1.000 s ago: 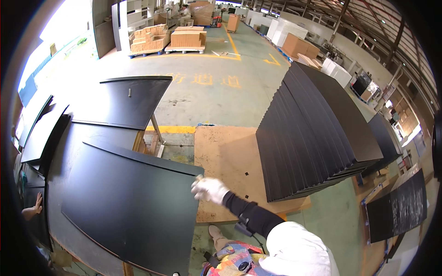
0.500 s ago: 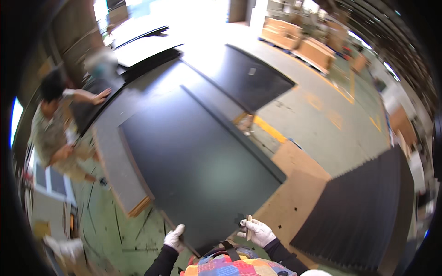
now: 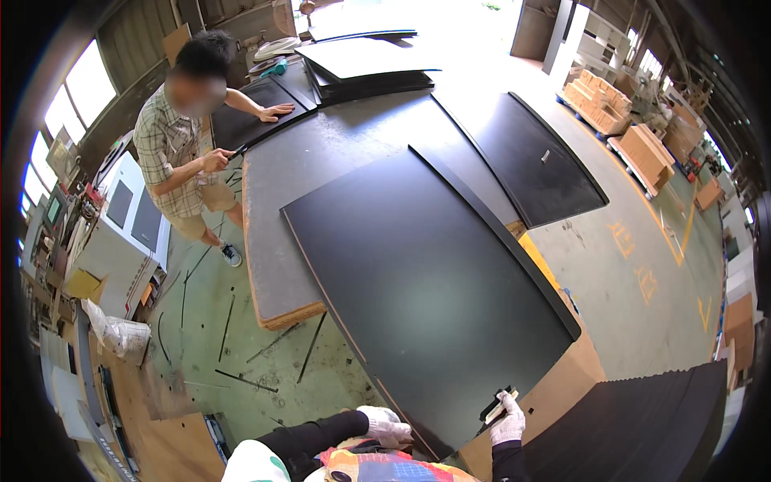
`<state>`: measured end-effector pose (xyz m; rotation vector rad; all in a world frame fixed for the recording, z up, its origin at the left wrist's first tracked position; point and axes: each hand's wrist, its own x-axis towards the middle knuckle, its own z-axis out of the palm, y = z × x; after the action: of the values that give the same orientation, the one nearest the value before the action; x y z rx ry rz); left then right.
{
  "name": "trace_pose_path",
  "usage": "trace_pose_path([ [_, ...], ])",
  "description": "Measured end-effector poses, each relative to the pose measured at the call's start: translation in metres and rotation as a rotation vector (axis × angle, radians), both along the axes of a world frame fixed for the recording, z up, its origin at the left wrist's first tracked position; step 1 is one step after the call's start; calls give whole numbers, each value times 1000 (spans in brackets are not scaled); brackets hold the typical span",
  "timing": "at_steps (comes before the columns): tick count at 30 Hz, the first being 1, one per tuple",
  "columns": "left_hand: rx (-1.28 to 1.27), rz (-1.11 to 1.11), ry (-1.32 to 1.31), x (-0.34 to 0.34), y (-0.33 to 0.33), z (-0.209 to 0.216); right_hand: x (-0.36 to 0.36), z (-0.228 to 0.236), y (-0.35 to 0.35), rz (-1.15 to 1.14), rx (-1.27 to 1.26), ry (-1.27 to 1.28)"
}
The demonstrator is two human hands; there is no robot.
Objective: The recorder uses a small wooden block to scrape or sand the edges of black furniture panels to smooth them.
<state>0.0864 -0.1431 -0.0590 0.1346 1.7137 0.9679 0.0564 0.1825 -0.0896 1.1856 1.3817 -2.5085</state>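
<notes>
Right hand (image 3: 507, 423), white-gloved, closed on a small black-and-pale block (image 3: 493, 409) near the close right corner of the large black panel (image 3: 434, 297). Panel surface smooth, with a soft sheen mid-face; raised strip along its right long edge. It lies on the grey-topped table (image 3: 345, 140), near end overhanging. A second black panel (image 3: 554, 173) lies beyond the strip; a dark panel stack (image 3: 634, 426) stands at near right; a co-worker (image 3: 165, 145) stands at left. Left hand (image 3: 387, 426), gloved, at the panel's near left edge, forearm across the body; grip cannot be determined.
</notes>
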Motion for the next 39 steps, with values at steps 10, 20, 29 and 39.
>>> trace_pose_path([
  [10,-493,387,898,-177,-101,122,-8,-31,-4,-97,-58,13],
  [20,-1003,629,1233,-358,-293,32,4,-23,-20,-125,215,-136],
  [29,-909,435,919,-453,-364,-15,40,-3,-85,-385,213,-298],
  [39,-817,779,638,-419,-310,16,56,45,-80,-3,1526,-508],
])
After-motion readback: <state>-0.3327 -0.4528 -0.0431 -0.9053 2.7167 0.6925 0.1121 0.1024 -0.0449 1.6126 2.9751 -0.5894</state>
